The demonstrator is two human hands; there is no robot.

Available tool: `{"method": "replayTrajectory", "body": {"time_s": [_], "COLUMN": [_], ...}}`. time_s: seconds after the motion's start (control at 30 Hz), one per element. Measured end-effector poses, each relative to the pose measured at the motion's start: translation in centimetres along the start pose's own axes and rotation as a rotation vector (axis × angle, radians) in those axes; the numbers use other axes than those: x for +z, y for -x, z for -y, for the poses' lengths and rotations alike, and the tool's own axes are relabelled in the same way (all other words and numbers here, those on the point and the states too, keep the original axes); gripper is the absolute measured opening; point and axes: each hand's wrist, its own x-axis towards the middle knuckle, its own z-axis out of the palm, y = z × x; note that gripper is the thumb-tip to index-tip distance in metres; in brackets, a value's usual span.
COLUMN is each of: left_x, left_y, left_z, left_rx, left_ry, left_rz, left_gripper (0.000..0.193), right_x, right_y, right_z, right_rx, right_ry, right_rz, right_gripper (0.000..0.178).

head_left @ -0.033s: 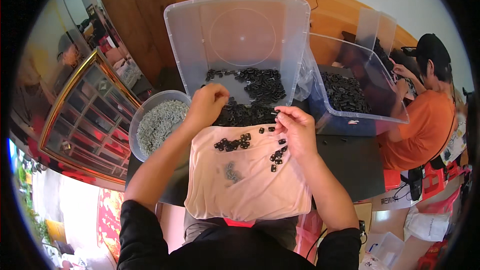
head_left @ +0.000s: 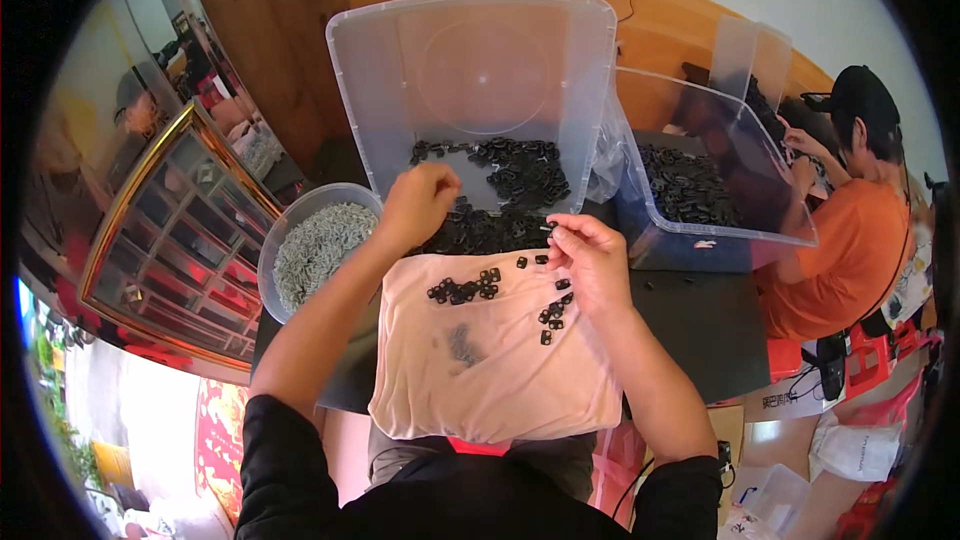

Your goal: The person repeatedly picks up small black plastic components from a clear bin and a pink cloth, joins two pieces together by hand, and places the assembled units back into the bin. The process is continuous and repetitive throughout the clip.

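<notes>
My right hand is closed in a pinch on a small black plastic piece with a light pin-like bit sticking out of it, above the far right of a peach cloth. At the near edge of a heap of black plastic pieces, my left hand has its fingers curled downward. Its fingertips are partly hidden, so what they hold does not show. On the cloth lie a cluster of black pieces, a looser row of black pieces beside my right hand, and a small patch of grey screws.
A round tub of grey screws stands left of my left forearm. Behind the heap, a clear plastic bin lies tipped toward me. Another clear bin with black pieces stands right, near a person in an orange shirt. The table is dark.
My left hand has shifted very slightly at the heap. The right hand keeps its pinch on the black plastic piece, almost unmoved.
</notes>
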Motion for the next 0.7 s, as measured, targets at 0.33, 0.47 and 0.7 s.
{"method": "replayTrajectory", "body": {"time_s": [0.33,0.47,0.7], "left_x": [8.2,8.5,6.6], "left_y": [-7.6,-8.3,-5.8], "left_z": [0.0,1.4,1.7], "left_rx": [0.009,-0.076,0.067], "left_ry": [-0.412,-0.399,-0.270], "left_rz": [0.066,0.194,0.085], "left_gripper": [0.011,0.014,0.010], "right_x": [-0.3,-0.3,0.4], "right_y": [0.2,0.3,0.3], "right_z": [0.7,0.7,0.5], "right_rx": [-0.001,-0.006,-0.028], "right_ry": [-0.002,0.011,0.068], "right_rz": [-0.015,0.007,-0.013], "right_gripper": [0.017,0.017,0.015]}}
